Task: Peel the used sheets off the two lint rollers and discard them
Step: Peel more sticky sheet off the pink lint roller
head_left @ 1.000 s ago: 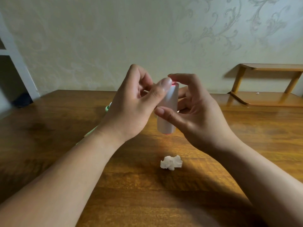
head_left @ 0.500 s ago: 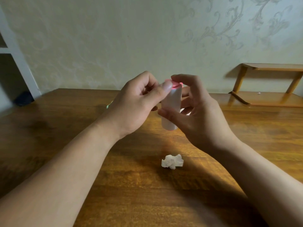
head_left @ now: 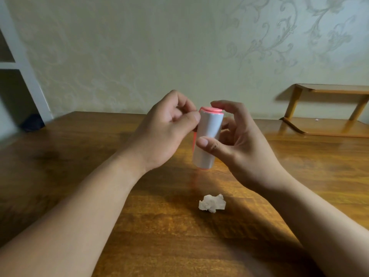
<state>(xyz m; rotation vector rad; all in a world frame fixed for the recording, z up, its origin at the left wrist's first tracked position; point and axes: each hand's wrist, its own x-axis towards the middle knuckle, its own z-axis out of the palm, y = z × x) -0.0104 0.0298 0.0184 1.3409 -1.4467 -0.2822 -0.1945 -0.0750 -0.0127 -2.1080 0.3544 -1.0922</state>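
Observation:
A pink lint roller [head_left: 206, 136] with a white sheet roll stands nearly upright in the air above the table, pink cap on top. My right hand [head_left: 237, 144] holds it, thumb across the front and forefinger over the cap. My left hand [head_left: 165, 134] pinches the sheet's edge at the roll's upper left side with thumb and forefinger. A crumpled white sheet [head_left: 212, 203] lies on the table below the hands. The second roller is hidden behind my left hand.
The brown wooden table [head_left: 79, 156] fills the lower view. A low wooden shelf [head_left: 323, 126] stands at the back right against the patterned wall. A white shelf frame [head_left: 26, 72] and a dark object [head_left: 33, 121] are at the far left.
The roller has risen a little and turned so more of its white side shows. My left thumb slid from the cap to the roll's upper left edge. The green item behind my left hand is now hidden.

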